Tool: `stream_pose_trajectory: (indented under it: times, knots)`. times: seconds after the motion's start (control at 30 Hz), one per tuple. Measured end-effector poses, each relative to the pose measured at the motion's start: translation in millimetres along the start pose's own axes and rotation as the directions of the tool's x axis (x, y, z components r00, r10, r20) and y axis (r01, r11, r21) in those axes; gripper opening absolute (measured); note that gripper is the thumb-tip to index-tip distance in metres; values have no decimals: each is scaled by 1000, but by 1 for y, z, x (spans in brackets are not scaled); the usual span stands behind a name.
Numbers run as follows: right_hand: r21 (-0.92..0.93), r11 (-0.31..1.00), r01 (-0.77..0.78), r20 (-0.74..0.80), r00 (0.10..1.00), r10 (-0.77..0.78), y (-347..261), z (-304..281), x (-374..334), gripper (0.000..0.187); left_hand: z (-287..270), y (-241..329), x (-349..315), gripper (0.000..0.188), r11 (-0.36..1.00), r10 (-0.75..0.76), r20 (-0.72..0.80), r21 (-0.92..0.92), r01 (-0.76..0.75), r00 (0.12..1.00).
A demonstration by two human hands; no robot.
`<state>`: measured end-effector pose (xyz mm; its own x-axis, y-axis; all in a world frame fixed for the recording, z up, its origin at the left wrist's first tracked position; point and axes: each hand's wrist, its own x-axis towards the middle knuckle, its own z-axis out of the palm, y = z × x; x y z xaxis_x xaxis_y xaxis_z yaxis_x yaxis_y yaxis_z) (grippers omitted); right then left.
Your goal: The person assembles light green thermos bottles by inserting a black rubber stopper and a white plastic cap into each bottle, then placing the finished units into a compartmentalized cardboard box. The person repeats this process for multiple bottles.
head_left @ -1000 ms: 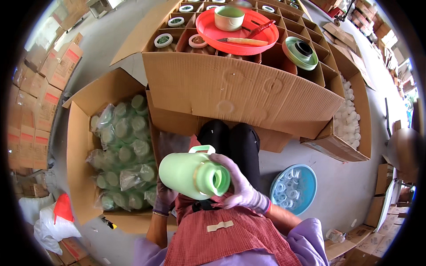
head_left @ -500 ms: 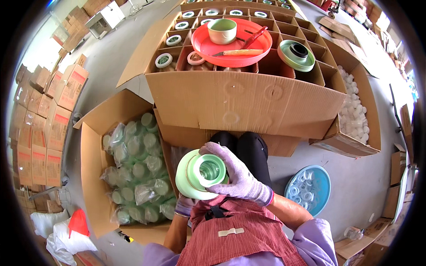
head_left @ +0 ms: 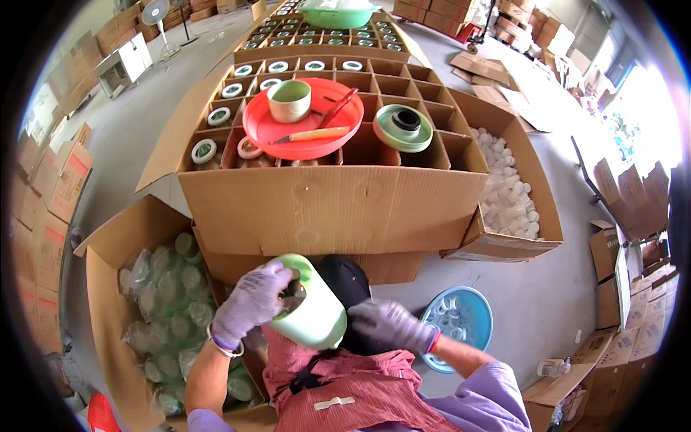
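A smooth, rounded green bottle tilts above the lap — open end up-left, long axis running down-right. The knit-gloved left hand curls its fingers over that rim; the right hand, half-curled beside it — grip unclear. Beyond the corrugated carton, grey floor opens rightward.

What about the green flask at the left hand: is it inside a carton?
No, the green flask is tilted over the person's lap, the left hand at its opening.

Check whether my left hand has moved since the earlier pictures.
Yes: your left hand has moved forward, closer in the view to the partitioned carton, and is now at the upper end of the green bottle.
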<state>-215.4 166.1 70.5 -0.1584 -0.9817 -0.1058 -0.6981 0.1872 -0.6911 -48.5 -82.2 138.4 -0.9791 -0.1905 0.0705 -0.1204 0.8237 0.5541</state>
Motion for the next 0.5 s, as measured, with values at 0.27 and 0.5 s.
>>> stream_pose_trajectory:
  times: [0.27,0.5]
  knots:
    - [-639,765,84,-499,711,-495,27,-258,140,52,94,-22,14,36,999,42,502,-12,-41,864]
    - [-489,866,102,-284,921,-268,49,-276,157,57,52,-17,17,33,915,-54,300,-368,168,952]
